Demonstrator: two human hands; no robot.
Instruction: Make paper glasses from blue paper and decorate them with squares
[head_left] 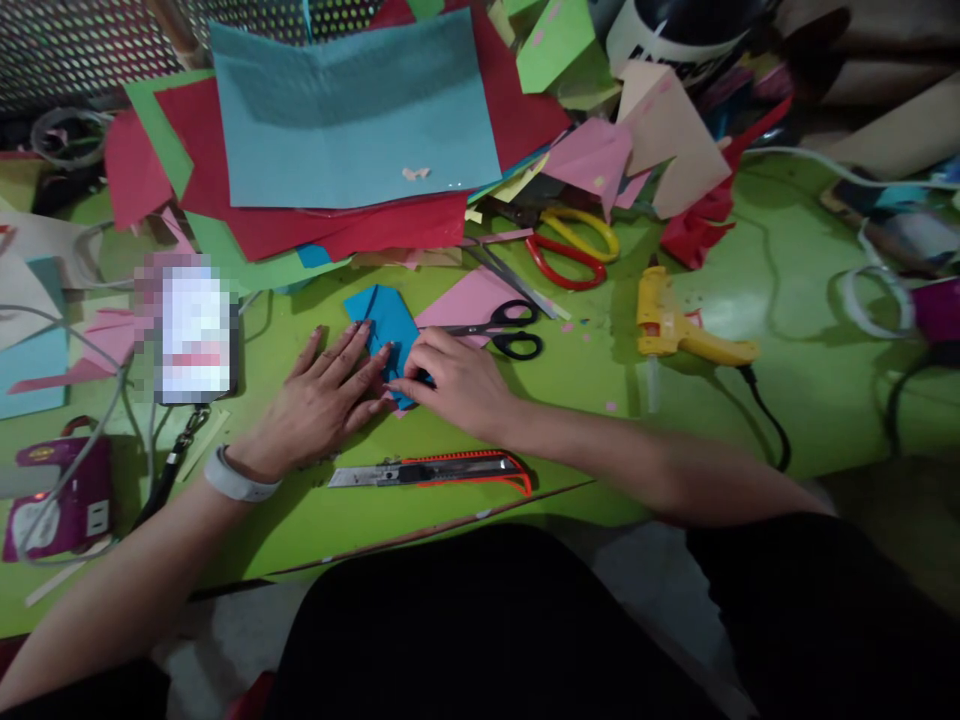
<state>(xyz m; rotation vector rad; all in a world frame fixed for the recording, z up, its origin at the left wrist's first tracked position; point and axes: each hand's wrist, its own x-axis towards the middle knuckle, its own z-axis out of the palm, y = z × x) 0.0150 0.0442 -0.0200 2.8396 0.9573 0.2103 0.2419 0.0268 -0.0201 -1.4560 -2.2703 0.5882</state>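
A folded piece of blue paper [397, 325] lies on the green table between my hands. My left hand [322, 395] rests flat across its left side, fingers stretched out and spread. My right hand [454, 380] is curled, with thumb and fingertips pinched at the paper's lower right edge; something dark shows beneath its fingers, too covered to name. Black-handled scissors [514, 330] lie just beyond the right hand, over pink paper [472, 298]. Nearer my body is an orange box cutter [450, 470] with its blade pointing left.
A yellow glue gun [686, 330] stands to the right, its cord trailing down. Red-and-yellow-handled scissors [574, 250] lie behind. Stacked coloured sheets [352, 120] fill the back. At left are a blurred phone [196, 335], cables and a purple device [75, 490].
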